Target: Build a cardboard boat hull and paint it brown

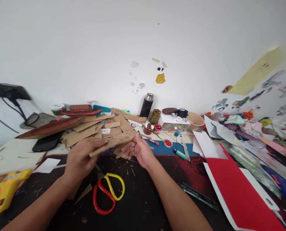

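Observation:
A piece of brown cardboard (114, 143) is held up above the dark mat (138, 205), tilted with its right end higher. My left hand (81, 158) is closed on its left end, fingers over the top. At the right end, my right hand (140, 150) pinches it with the thumb on top and the other fingers curled below. Scissors (109, 192) with one red and one yellow handle lie on the mat below the hands, their blades partly hidden by my left hand. A thin cardboard scrap (83, 194) lies left of them.
Cardboard pieces (85, 128) are heaped behind the hands, beside a phone (47, 142). A yellow glue gun (9, 191) lies at left. A black bottle (146, 106) stands near the wall. Red paper (244, 192) and a cutter (198, 195) lie at right.

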Available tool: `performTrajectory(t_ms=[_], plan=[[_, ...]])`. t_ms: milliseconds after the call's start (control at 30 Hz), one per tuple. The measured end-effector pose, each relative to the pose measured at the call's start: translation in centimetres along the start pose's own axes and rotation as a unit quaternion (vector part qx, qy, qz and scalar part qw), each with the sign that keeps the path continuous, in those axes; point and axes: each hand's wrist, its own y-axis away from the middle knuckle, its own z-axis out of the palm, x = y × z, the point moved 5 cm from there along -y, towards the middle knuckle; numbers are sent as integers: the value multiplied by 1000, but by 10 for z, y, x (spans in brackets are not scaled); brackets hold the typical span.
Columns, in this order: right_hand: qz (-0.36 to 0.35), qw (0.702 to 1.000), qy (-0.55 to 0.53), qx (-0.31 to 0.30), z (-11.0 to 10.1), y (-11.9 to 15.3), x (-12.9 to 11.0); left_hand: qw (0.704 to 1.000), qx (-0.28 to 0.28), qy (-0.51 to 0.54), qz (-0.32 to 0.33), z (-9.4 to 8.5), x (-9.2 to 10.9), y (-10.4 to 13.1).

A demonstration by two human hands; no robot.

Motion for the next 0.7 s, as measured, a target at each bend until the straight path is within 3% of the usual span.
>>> performTrajectory(t_ms=[67,100,200,267,367,533,600,700], plan=[[-37,999,15,24,-11,4,-13,965,87,24,-248,-9,-14,3],[-56,997,33,41,-17,6,-19,933,91,75,-340,-8,-17,5],[-85,990,88,75,-28,10,-29,838,90,262,-471,6,-12,7],[-94,987,112,67,-26,12,-30,795,74,319,-510,16,-6,8],[-84,985,146,49,-16,13,-21,758,10,355,-547,31,2,11],[-21,989,108,102,-14,13,0,699,-62,393,-595,50,3,20],[-17,991,71,112,-15,12,3,679,-76,401,-610,54,2,22],[-13,993,43,109,-13,12,3,672,-72,420,-606,55,0,23]])
